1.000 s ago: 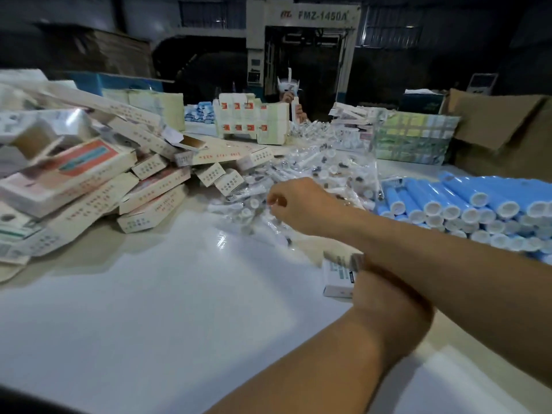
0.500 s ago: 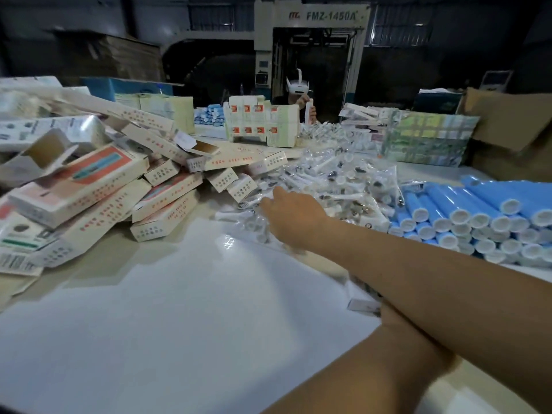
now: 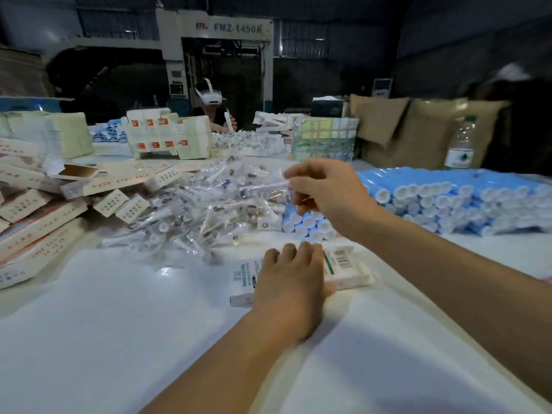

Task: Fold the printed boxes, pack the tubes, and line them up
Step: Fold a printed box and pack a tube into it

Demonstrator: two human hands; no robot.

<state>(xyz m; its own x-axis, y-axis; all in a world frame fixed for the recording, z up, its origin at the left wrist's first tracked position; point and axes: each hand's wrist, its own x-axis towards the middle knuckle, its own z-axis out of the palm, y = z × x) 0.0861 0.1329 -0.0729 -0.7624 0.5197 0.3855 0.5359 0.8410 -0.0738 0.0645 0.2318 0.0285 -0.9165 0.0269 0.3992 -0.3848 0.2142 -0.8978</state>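
Lifted out of the heap since a moment ago, the right hand (image 3: 324, 192) now hangs above the pile of clear wrapped applicators (image 3: 206, 204), its fingertips pinching one small wrapped piece (image 3: 264, 189) that sticks out to the left. Half a second back that hand was down among the packets; the left hand, then hidden under the forearm, has come into plain sight.

That left hand (image 3: 291, 277) lies palm down on a printed box (image 3: 343, 265) on the white table (image 3: 104, 339), fingers curled over its far edge and holding it flat. A barcode shows on the box end to the right of the fingers.

Blue tubes with white caps (image 3: 442, 198) are stacked on their sides along the right, just beside the applicator pile. Folded printed cartons (image 3: 38, 216) lie tumbled at the left. Farther back stand blocks of flat carton blanks (image 3: 167, 135), a water bottle (image 3: 460, 144) at the right, and across the table another person (image 3: 213, 110) wearing a white headset, working at something too small to make out.
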